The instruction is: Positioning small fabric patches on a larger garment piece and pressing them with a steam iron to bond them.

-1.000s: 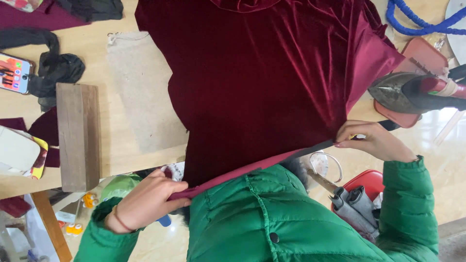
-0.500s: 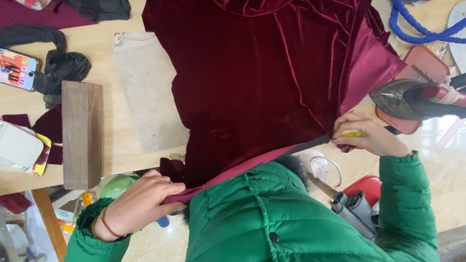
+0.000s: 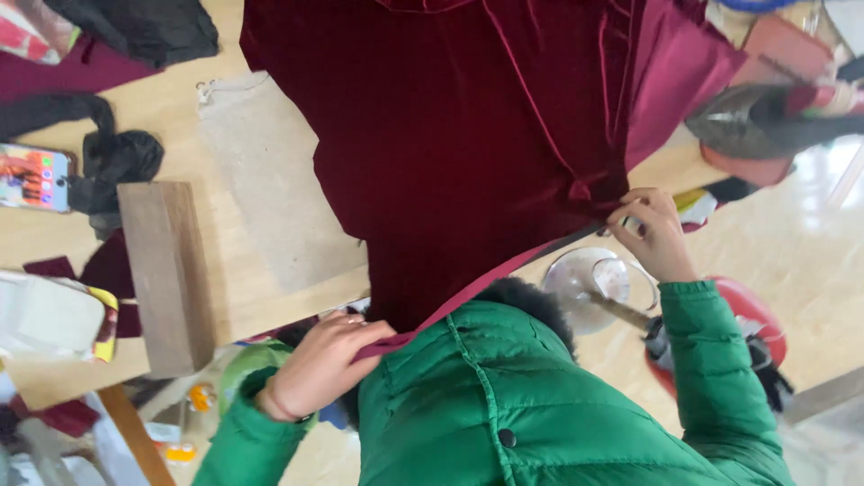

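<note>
A large dark red velvet fabric [image 3: 468,135] lies spread over the wooden table [image 3: 225,108] and hangs toward my green jacket. Its near edge is pulled taut as a narrow strip [image 3: 486,283] between my two hands. My left hand [image 3: 324,364] grips the strip's left end, low beside the jacket. Over at the fabric's lower right corner, past the table's edge, my right hand [image 3: 652,234] pinches the other end.
A wooden block [image 3: 162,274], a phone [image 3: 36,177], black cloth [image 3: 117,157] and a beige pad [image 3: 270,198] lie left of the fabric. An iron [image 3: 765,117] rests at the right. A glass bowl [image 3: 594,283] and a red tub [image 3: 756,324] sit on the floor.
My right hand has slid left and closer to the fabric's corner, shortening the taut strip. My left hand keeps its grip. The view has drawn nearer.
</note>
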